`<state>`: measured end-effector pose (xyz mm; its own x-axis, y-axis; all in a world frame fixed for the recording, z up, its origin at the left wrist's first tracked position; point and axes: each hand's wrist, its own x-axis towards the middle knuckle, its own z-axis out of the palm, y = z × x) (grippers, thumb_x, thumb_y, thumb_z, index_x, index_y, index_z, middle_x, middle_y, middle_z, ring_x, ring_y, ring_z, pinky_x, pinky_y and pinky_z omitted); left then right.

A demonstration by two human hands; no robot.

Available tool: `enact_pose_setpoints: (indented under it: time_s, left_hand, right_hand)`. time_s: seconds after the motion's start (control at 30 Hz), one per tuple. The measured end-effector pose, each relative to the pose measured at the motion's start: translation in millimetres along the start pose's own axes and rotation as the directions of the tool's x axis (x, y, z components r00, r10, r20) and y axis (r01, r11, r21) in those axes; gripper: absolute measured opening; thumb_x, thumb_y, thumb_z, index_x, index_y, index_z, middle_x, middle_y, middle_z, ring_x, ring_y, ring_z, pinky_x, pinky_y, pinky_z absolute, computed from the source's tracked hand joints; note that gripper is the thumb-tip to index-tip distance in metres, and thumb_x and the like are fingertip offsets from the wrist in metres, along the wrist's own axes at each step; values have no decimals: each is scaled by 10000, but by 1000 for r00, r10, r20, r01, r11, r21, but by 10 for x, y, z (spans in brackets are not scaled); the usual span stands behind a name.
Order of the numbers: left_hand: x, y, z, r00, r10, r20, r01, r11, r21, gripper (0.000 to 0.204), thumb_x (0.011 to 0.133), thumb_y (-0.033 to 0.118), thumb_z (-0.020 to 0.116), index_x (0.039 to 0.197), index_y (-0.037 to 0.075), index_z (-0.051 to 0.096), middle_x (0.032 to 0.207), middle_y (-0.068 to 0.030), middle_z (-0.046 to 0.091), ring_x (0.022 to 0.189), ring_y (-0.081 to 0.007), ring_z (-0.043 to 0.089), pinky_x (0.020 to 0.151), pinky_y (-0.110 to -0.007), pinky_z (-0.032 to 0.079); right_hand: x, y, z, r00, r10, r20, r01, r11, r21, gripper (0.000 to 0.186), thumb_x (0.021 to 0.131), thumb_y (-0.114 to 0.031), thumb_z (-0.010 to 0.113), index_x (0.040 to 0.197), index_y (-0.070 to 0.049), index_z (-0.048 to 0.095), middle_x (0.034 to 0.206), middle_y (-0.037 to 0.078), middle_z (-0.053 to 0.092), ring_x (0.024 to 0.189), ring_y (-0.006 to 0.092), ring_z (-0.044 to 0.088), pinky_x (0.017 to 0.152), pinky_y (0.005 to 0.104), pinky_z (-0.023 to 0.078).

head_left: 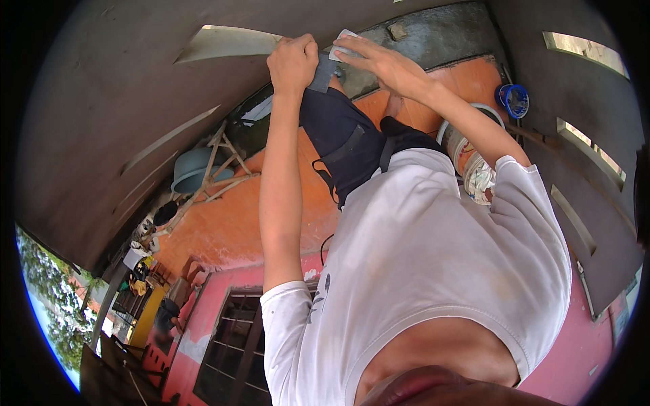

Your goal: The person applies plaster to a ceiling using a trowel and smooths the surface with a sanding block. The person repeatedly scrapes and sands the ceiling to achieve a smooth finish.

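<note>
Two hands of mine are up at the top of the view, close together. My left grip point(292, 65) is curled tight like a fist, with the dark grey sheet point(324, 74) caught at its inner side and hanging between the hands, just above my dark shorts point(342, 128). My right grip point(389, 68) is looser, fingers nearly straight across the pale piece point(343, 46); I cannot tell whether my thumb pinches it from beneath, or whether it joins the grey sheet. Over the orange floor point(230, 220), a blue-grey basin point(193, 169) sits behind a wooden frame point(230, 181) on my left; a white bucket point(455, 142) stands on my right.
</note>
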<state>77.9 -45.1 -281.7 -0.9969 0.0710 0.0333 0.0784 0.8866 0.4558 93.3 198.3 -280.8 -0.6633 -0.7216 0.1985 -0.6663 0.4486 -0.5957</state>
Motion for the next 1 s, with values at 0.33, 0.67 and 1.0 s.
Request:
enact_pose_setpoints:
  time_s: [0.33,0.67,1.0]
  left_hand:
    - [48,29,1,999,35,-11,-34,998,48,265,953,281,534,877,147,749,843,-185,691,844,-416,688,753,-552,535]
    - [46,64,-8,1000,3,-7,-3,999,35,268,954,287,535,882,146,752,849,-177,694,860,-412,688,752,-551,535]
    - [68,86,42,999,34,-20,-33,999,43,270,957,280,530,876,130,740,850,-170,698,853,-414,682,746,-548,535]
  right_hand:
    - [-5,1,-39,1000,18,20,-18,1000,-17,1011,630,271,550,1554,-136,500,1646,102,405,1555,347,342,1231,423,436]
    - [-51,76,-29,996,89,-16,-88,994,69,1023,633,279,513,1565,-142,495,1650,105,404,1553,347,347,1223,416,441]
    - [-74,122,-14,992,120,40,-124,986,114,922,698,270,500,1531,-125,528,1648,90,415,1542,311,367,1197,417,471]
